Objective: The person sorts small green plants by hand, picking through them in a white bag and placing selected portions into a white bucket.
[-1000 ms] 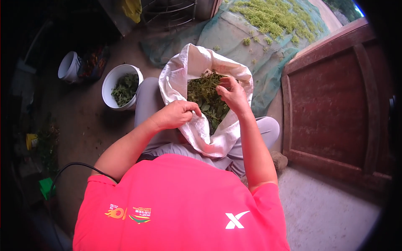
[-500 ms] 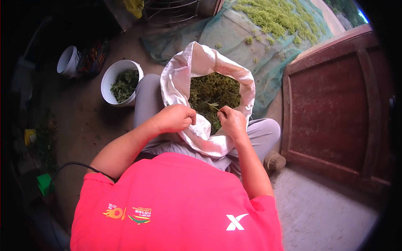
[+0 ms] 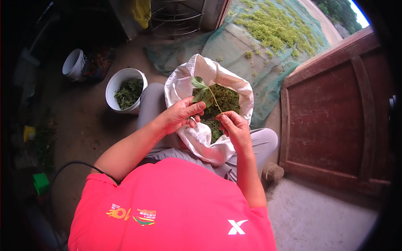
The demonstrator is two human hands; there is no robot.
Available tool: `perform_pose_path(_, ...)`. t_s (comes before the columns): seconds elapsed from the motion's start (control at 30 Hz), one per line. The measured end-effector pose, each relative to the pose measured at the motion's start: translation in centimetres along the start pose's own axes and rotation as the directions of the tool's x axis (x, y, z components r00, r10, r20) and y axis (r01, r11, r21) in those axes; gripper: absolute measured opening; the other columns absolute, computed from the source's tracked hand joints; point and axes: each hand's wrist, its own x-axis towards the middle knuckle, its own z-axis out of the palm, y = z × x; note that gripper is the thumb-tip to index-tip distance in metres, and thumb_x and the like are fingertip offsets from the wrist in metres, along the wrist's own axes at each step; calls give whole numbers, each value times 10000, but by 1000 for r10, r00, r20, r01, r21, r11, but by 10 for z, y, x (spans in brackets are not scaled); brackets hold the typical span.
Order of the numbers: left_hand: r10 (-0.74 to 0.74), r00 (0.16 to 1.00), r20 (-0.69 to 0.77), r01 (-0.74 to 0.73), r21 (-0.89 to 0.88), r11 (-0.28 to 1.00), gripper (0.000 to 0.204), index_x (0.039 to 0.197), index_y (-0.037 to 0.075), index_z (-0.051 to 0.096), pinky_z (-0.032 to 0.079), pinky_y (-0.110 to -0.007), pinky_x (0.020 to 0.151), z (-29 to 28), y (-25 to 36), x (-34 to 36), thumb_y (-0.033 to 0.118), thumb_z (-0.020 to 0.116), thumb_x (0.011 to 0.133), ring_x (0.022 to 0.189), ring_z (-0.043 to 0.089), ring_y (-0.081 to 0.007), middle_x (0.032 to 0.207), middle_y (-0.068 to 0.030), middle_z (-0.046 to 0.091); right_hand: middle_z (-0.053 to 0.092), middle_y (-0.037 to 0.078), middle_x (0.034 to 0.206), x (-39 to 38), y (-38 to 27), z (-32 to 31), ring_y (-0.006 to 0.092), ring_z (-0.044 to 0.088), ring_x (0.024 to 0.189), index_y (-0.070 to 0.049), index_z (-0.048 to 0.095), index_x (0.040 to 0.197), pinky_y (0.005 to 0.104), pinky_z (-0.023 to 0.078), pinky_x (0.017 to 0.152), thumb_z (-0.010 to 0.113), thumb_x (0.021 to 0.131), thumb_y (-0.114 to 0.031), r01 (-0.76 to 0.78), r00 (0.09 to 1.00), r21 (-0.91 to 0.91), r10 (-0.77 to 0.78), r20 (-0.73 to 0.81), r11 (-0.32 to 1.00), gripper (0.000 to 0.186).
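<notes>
A green leafy stem (image 3: 213,96) stands up over the mouth of a white woven sack (image 3: 240,87), its leaves (image 3: 204,96) toward the upper left. My right hand (image 3: 235,126) pinches the stem's lower end between thumb and fingers. Beside the leaves is my left hand (image 3: 181,114), thumb stretched out and fingers parted, its tip touching or just in front of the lowest leaf. Green-brown plant matter (image 3: 228,99) fills the sack's inside, between my knees. More green leaves (image 3: 216,131) lie at the sack's near side.
To the left stands a white bucket (image 3: 109,95) with green leaves (image 3: 128,93) inside. Farther off are another white bucket (image 3: 73,63) and a dark container of reddish items (image 3: 99,62). Yellow-green plants (image 3: 274,23) lie on green netting (image 3: 262,100). A brown wooden door (image 3: 324,121) is at right.
My right hand has lifted the leafy stem up out of the sack's mouth. My left hand has opened from its closed position at the sack's rim and now lies by the leaves.
</notes>
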Motion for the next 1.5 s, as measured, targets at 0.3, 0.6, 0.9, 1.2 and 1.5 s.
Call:
perform_pose_path(0.3, 96, 984, -153, -134, -266, 955, 120, 861, 68, 554, 511, -326, 670, -22, -2, 5, 183, 546, 894, 835, 629, -225, 803, -65, 593, 602, 18, 703, 34, 12, -14, 63, 520, 531, -33, 595, 1057, 209, 420, 472, 532, 949, -211, -47, 998, -111, 43, -37, 993, 218)
perform_pose_path(0.6, 31, 997, 65, -6, -351, 936, 228, 989, -4, 531, 517, -277, 500, -21, 10, -8, 112, 541, 792, 850, 669, -291, 902, -133, 625, 643, 174, 1040, 46, 88, -11, 318, 620, 979, -102, 511, 1256, 416, 495, 837, 635, 754, -253, 37, 940, -993, 333, 73, 114, 539)
perform_pose_path(0.9, 35, 988, 150, 12, -301, 954, 306, 1077, -57, 508, 549, -247, 462, -31, 4, -5, 48, 481, 791, 761, 682, -270, 930, -175, 618, 658, 166, 878, 40, 96, -11, 312, 637, 873, -108, 583, 1077, 424, 499, 736, 641, 727, -233, -26, 968, -979, 251, 26, 203, 376)
perform_pose_path(1.2, 21, 999, -31, -28, -250, 968, 80, 855, 104, 483, 428, -257, 474, -19, -3, 2, 110, 548, 810, 551, 567, -147, 751, -64, 580, 602, 23, 749, 28, 52, -32, 110, 601, 597, -54, 580, 1016, 241, 447, 472, 639, 872, -212, -280, 957, -258, 289, -3, 925, 222)
perform_pose_path(1.5, 44, 994, 99, -21, -220, 975, 247, 1001, 51, 536, 388, -258, 505, -30, -10, 4, 89, 526, 758, 600, 551, -162, 844, -89, 607, 566, -15, 820, 26, 43, -27, 87, 552, 578, -115, 544, 1070, 218, 427, 453, 596, 912, -252, -333, 942, 128, 336, 0, 934, 215)
